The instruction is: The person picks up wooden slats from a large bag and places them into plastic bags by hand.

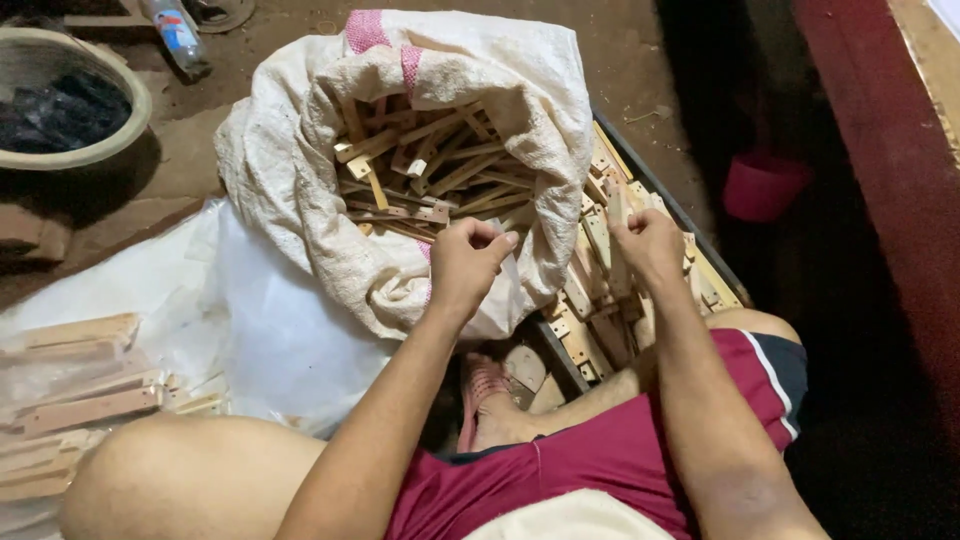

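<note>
Left hand [468, 262] closed in a pinch on the rolled rim of the white woven sack [290, 170], fingers curled over the cloth at its near edge. Sack stands open on the dirt floor just ahead of the knees, mouth turned toward the camera, filled with short pale wooden strips [430, 165] lying crisscross. Right hand [648, 240] gripped around one wooden piece [618, 215], held upright between thumb and fingers, just right of the sack. Under that hand, a dark shallow tray [650, 185] heaped with more notched wooden pieces [590, 320]. A foot in a pink sandal [480, 385] sits between the sack and the tray. Left of the sack, clear plastic sheeting [270, 330] with bundled longer wooden slats [85, 400] on it. Far left, a round basin [140, 100] holding dark material; a plastic bottle [178, 30] lies near the top edge. A pink cup [765, 185] stands well to the right in shadow.
</note>
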